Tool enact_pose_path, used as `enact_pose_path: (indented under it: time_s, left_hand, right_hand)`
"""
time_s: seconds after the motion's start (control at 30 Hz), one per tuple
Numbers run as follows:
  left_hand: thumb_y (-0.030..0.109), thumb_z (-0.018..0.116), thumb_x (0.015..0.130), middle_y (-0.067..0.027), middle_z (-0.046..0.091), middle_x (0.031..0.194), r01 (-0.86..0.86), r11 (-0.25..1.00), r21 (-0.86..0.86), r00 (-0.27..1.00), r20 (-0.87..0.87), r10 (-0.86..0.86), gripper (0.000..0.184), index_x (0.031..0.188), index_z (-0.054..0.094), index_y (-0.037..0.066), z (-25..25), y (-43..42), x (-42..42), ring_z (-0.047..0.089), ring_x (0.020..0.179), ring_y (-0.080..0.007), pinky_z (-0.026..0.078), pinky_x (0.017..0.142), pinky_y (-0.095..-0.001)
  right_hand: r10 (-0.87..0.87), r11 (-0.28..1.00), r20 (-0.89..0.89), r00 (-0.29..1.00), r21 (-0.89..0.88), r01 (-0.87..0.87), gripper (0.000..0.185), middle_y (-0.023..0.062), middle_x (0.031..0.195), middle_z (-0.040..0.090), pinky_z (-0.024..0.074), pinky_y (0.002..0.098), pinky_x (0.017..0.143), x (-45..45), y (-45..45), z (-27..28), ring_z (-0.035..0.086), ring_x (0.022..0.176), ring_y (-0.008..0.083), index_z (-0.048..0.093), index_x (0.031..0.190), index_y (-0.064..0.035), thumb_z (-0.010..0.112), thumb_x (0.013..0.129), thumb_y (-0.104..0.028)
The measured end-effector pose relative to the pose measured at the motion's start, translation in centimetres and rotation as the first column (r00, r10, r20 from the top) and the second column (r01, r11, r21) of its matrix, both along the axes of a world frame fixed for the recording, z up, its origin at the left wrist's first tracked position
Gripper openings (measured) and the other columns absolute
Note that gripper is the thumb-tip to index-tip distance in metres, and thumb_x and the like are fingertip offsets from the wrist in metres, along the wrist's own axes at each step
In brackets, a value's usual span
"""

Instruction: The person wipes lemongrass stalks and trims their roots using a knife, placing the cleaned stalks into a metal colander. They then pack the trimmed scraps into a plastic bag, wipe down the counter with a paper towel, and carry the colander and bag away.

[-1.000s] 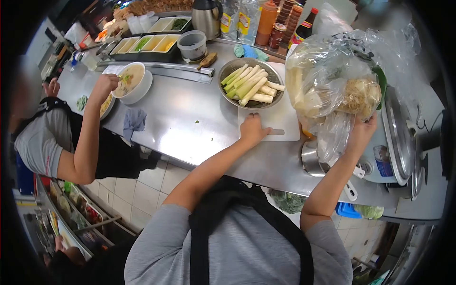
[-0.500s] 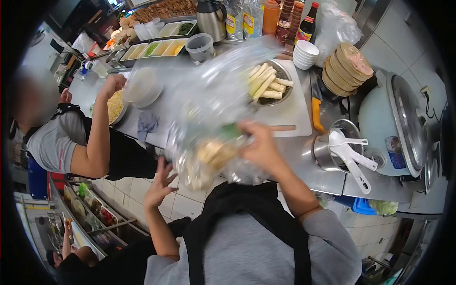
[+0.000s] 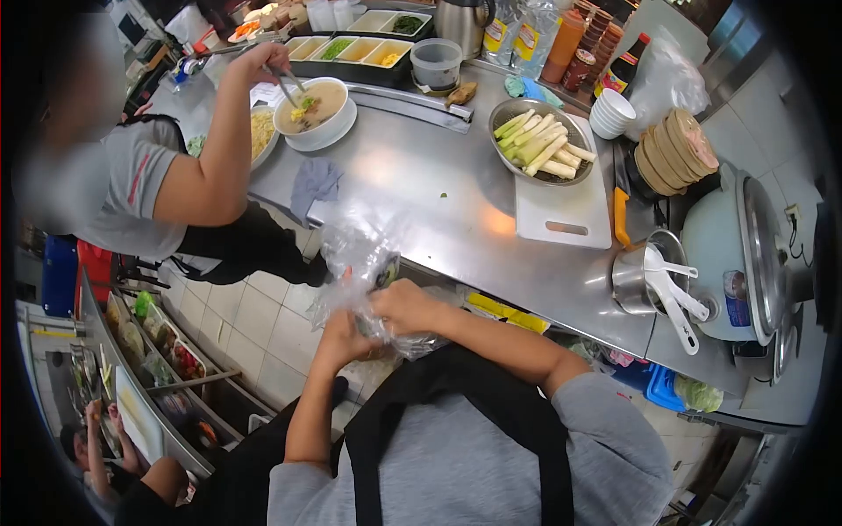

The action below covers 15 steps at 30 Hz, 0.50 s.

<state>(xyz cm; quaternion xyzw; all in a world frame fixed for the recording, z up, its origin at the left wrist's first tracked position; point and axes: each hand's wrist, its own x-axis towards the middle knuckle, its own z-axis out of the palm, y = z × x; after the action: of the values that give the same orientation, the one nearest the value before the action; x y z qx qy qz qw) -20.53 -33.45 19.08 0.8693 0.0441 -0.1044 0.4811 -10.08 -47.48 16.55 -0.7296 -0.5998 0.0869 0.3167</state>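
A clear plastic bag is bunched up in front of my body, just off the table's near edge. My left hand is closed on its gathered part from below. Close beside it, my right hand is closed on the same bag, its fingers curled inward. Loose film stands up above both hands, and more of it hangs under my right wrist. What the bag holds is mostly hidden by the hands and the crumpled film.
The steel table carries a metal colander of pale stalks on a white cutting board. An orange-handled knife and a pot with ladles are at right. At left, a co-worker works over a soup bowl.
The bag has come down from over the table to my body. My hands, apart before, are now together on it. The view has shifted left; the soup bowl is now visible.
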Motion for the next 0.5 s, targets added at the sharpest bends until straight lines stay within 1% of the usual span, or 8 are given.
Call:
enact_pose_path:
  time_s: [0.07, 0.1, 0.2, 0.3, 0.33, 0.4, 0.43, 0.5]
  left_hand:
    - [0.014, 0.078, 0.049, -0.0220, 0.039, 0.130, -0.283, 0.959, 0.012, 0.954, -0.094, 0.283, 0.075, 0.116, 0.048, 0.000, -1.1, -0.8, -0.5, 0.039, 0.120, -0.0347, 0.032, 0.099, -0.0383]
    - [0.016, 0.080, 0.046, -0.0179, 0.053, 0.110, -0.258, 0.962, 0.085, 0.965, 0.079, 0.252, 0.080, 0.115, 0.044, -0.002, -2.4, -0.8, -0.7, 0.054, 0.098, -0.0283, 0.042, 0.087, -0.0377]
    - [0.016, 0.080, 0.048, -0.0145, 0.055, 0.103, -0.079, 0.997, 0.002, 0.967, 0.242, 0.076, 0.074, 0.111, 0.047, -0.002, -4.7, 0.3, -1.3, 0.055, 0.095, -0.0261, 0.042, 0.086, -0.0371]
    - [0.014, 0.077, 0.054, -0.0186, 0.056, 0.102, -0.133, 0.991, -0.021, 0.953, 0.273, 0.133, 0.064, 0.111, 0.050, 0.000, -5.6, 0.0, -1.9, 0.057, 0.091, -0.0297, 0.045, 0.080, -0.0356]
    - [0.014, 0.077, 0.054, -0.0186, 0.056, 0.102, -0.137, 0.990, -0.020, 0.954, 0.267, 0.137, 0.064, 0.111, 0.050, 0.000, -6.0, 0.0, -1.8, 0.057, 0.091, -0.0297, 0.045, 0.080, -0.0356]
    - [0.016, 0.076, 0.057, -0.0211, 0.057, 0.102, -0.116, 0.993, -0.004, 0.964, -0.243, 0.112, 0.058, 0.107, 0.052, -0.001, -7.4, 0.1, -1.3, 0.056, 0.091, -0.0319, 0.045, 0.078, -0.0372]
    - [0.016, 0.076, 0.057, -0.0211, 0.057, 0.102, -0.119, 0.993, 0.000, 0.962, -0.246, 0.115, 0.058, 0.107, 0.052, -0.001, -8.7, 0.2, -1.7, 0.056, 0.091, -0.0319, 0.045, 0.078, -0.0372]
    - [0.018, 0.075, 0.061, -0.0226, 0.058, 0.100, -0.327, 0.945, -0.013, 0.943, -0.064, 0.325, 0.051, 0.102, 0.053, -0.003, -12.5, 0.6, -2.8, 0.058, 0.085, -0.0336, 0.046, 0.075, -0.0369]
  right_hand:
    - [0.013, 1.000, -0.050, 0.999, -0.014, -0.013, 0.014, 0.0148, 0.073, 0.059, 0.0466, 0.0433, 0.059, 0.4, 0.2, -0.7, 0.060, 0.070, 0.0339, 0.059, 0.070, -0.0044, 0.059, 0.057, -0.009]
    - [0.018, 1.000, -0.092, 0.996, -0.019, -0.020, 0.014, 0.0148, 0.072, 0.059, 0.0465, 0.0434, 0.060, 0.7, 0.3, -0.8, 0.060, 0.071, 0.0339, 0.058, 0.070, -0.0037, 0.059, 0.057, -0.008]
    - [0.110, 0.994, -0.168, 0.980, 0.009, -0.110, 0.015, 0.0153, 0.072, 0.059, 0.0465, 0.0438, 0.061, 0.1, 0.4, -0.8, 0.059, 0.073, 0.0351, 0.056, 0.070, -0.0027, 0.060, 0.057, -0.007]
    - [0.163, 0.983, -0.087, 0.983, -0.070, -0.169, 0.023, 0.0155, 0.075, 0.059, 0.0460, 0.0441, 0.061, -0.4, 1.0, -1.4, 0.059, 0.073, 0.0352, 0.053, 0.083, -0.0029, 0.063, 0.065, -0.014]
    - [0.168, 0.982, -0.093, 0.981, -0.068, -0.174, 0.023, 0.0155, 0.075, 0.059, 0.0460, 0.0441, 0.061, -0.6, 0.9, -1.8, 0.059, 0.073, 0.0352, 0.053, 0.083, -0.0029, 0.063, 0.065, -0.014]
    - [0.062, 0.989, -0.280, 0.958, -0.110, -0.096, 0.025, 0.0167, 0.081, 0.059, 0.0461, 0.0419, 0.070, -1.3, 0.3, -2.4, 0.059, 0.079, 0.0343, 0.053, 0.087, -0.0029, 0.065, 0.069, -0.016]
    - [0.066, 0.989, -0.284, 0.957, -0.106, -0.099, 0.025, 0.0167, 0.081, 0.059, 0.0461, 0.0419, 0.070, -1.5, -0.3, -2.2, 0.059, 0.079, 0.0343, 0.053, 0.087, -0.0029, 0.065, 0.069, -0.016]
    - [0.032, 0.999, -0.441, 0.897, 0.011, -0.030, 0.019, 0.0146, 0.088, 0.059, 0.0453, 0.0366, 0.074, -1.5, -2.2, -1.3, 0.057, 0.084, 0.0313, 0.055, 0.088, -0.0038, 0.061, 0.076, -0.017]
